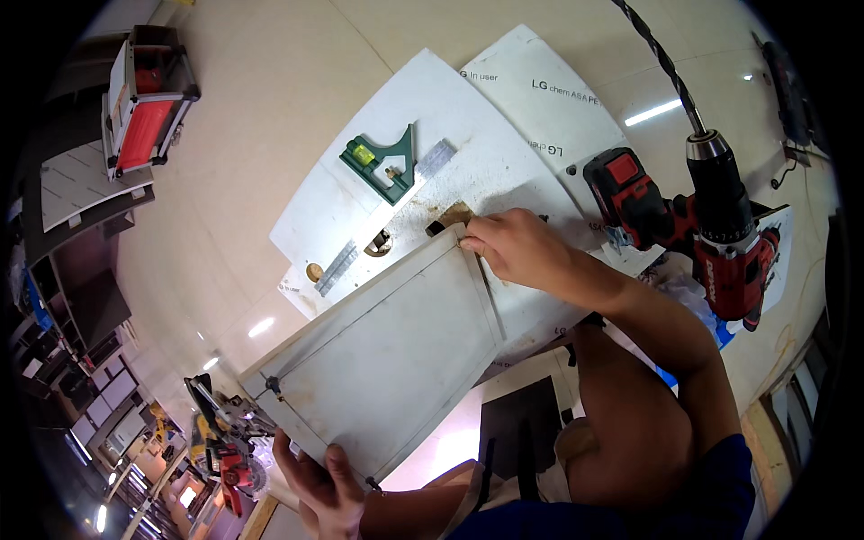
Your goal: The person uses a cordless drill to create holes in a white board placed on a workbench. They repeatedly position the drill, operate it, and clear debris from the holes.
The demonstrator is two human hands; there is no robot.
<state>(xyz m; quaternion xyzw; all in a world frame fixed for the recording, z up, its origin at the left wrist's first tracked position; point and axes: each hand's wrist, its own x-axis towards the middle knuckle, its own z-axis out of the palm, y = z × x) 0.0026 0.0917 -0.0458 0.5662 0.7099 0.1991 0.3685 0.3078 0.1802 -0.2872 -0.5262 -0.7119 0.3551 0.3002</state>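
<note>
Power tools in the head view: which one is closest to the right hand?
The red and black drill with the long twist bit, just beyond the right hand; the red table saw and miter saw sit far left.

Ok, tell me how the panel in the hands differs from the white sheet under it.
The framed panel is grey with a raised border; the white sheet is plain and flat-faced. The panel is gripped at two corners by the left hand and right hand, while the sheet lies loose on the floor. The sheet carries a green square and sawdust; the panel carries nothing. Both are flat and rectangular.
</note>
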